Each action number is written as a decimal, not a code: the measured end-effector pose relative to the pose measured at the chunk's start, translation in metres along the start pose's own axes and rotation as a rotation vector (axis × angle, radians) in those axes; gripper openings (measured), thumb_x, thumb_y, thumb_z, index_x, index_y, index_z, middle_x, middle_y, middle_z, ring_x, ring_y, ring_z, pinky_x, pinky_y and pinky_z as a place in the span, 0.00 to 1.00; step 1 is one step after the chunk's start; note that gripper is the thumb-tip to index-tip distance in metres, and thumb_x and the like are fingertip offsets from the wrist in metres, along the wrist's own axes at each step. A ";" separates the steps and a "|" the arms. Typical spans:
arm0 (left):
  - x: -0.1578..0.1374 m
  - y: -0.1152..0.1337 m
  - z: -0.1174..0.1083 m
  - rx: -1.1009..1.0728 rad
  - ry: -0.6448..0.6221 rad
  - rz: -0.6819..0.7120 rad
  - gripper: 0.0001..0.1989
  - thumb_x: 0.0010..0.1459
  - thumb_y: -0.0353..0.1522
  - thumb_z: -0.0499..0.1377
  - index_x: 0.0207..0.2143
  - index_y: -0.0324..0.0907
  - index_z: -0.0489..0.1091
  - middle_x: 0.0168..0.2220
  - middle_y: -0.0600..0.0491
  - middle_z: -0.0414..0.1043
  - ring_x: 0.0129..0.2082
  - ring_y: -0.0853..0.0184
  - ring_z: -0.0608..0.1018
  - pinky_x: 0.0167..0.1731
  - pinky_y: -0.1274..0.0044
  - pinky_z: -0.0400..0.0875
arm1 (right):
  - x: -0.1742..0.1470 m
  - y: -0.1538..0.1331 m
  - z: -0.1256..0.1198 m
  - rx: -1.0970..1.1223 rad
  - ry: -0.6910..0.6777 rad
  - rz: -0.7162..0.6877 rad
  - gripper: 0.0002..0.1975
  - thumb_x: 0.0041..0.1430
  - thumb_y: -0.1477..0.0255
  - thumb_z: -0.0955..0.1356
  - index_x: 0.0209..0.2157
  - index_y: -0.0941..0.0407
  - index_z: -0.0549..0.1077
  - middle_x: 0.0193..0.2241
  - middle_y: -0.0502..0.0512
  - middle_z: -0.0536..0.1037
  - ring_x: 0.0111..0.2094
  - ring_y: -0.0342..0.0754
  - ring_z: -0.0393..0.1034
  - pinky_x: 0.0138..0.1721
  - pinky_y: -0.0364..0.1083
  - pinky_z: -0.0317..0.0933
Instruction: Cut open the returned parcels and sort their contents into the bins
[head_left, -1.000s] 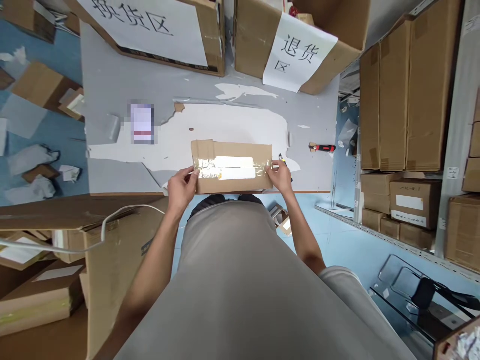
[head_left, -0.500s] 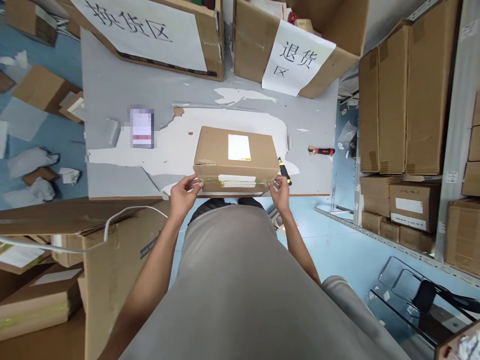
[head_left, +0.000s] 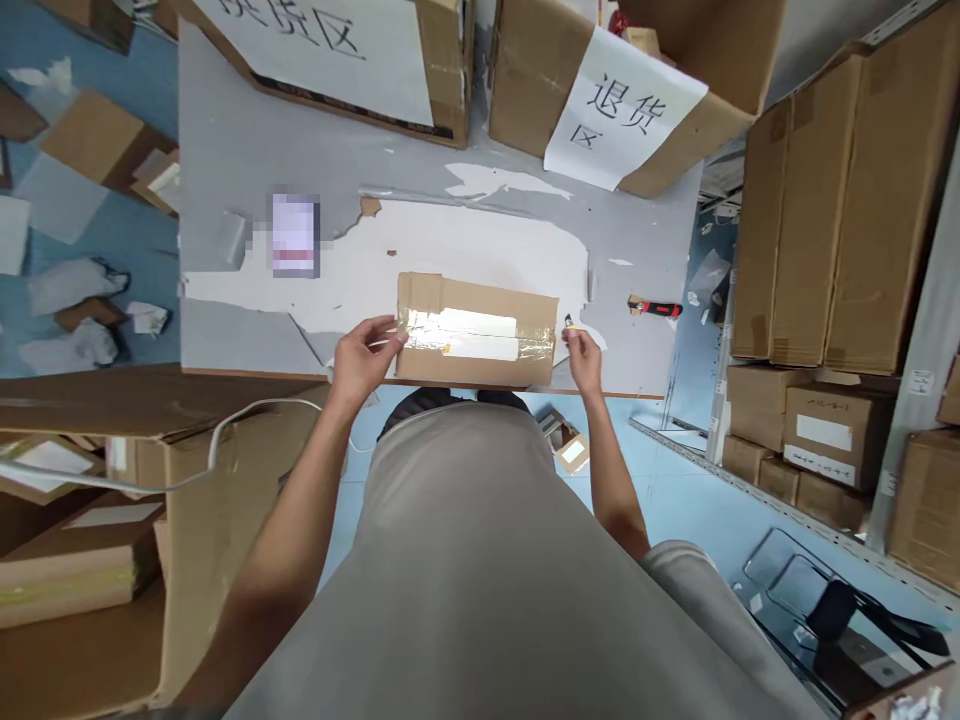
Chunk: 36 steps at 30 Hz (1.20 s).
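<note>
A taped cardboard box [head_left: 476, 370] lies at the table's front edge, its seam facing up under clear tape with white label strips across it. At the box's left end is my left hand [head_left: 365, 362], thumb and fingertips closed against the corner. Just off the right end, my right hand [head_left: 583, 360] has its fingers closed on a small utility knife [head_left: 568, 321]; only the knife's front end shows, the rest is hidden by the hand.
A red and black cutter [head_left: 655, 308] lies on the grey table [head_left: 645, 250] to the right. A blurred-out phone-like item [head_left: 295, 235] is at left. Two open cartons with paper signs [head_left: 622, 110] stand behind. A large open carton [head_left: 232, 520] sits at lower left; shelves of boxes [head_left: 832, 430] are right.
The box has tipped so its taped side now faces up. My right hand has left the box and closed on the utility knife, which was lying on the table.
</note>
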<state>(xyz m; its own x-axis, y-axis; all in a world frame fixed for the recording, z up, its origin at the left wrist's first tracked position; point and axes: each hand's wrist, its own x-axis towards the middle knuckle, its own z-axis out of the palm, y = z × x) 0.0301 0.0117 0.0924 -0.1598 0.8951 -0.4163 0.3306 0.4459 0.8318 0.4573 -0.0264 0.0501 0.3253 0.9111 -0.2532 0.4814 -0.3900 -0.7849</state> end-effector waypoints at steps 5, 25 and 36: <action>-0.010 0.005 0.003 -0.009 -0.008 0.098 0.22 0.64 0.43 0.69 0.57 0.44 0.79 0.64 0.41 0.83 0.56 0.56 0.88 0.59 0.65 0.86 | 0.032 0.033 -0.012 -0.514 -0.008 0.282 0.24 0.69 0.69 0.73 0.64 0.62 0.80 0.65 0.75 0.81 0.64 0.60 0.76 0.70 0.56 0.68; 0.006 -0.022 -0.006 -0.046 -0.238 0.217 0.21 0.65 0.42 0.73 0.58 0.47 0.85 0.59 0.45 0.72 0.53 0.57 0.84 0.57 0.63 0.89 | -0.004 -0.093 -0.024 -0.158 0.053 -0.130 0.30 0.83 0.47 0.61 0.67 0.53 0.78 0.44 0.57 0.86 0.34 0.51 0.80 0.42 0.52 0.79; 0.021 -0.029 0.002 -0.132 -0.313 0.249 0.24 0.63 0.36 0.71 0.61 0.44 0.86 0.60 0.44 0.71 0.52 0.57 0.84 0.57 0.63 0.89 | -0.038 -0.215 0.089 -0.914 -0.614 -0.661 0.19 0.87 0.61 0.68 0.72 0.42 0.79 0.47 0.54 0.86 0.45 0.54 0.82 0.44 0.46 0.72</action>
<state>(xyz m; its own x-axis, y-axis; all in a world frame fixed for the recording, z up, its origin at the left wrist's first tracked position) 0.0189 0.0172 0.0590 0.2065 0.9401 -0.2712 0.1983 0.2312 0.9525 0.2693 0.0345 0.1786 -0.4970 0.7823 -0.3754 0.8670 0.4304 -0.2510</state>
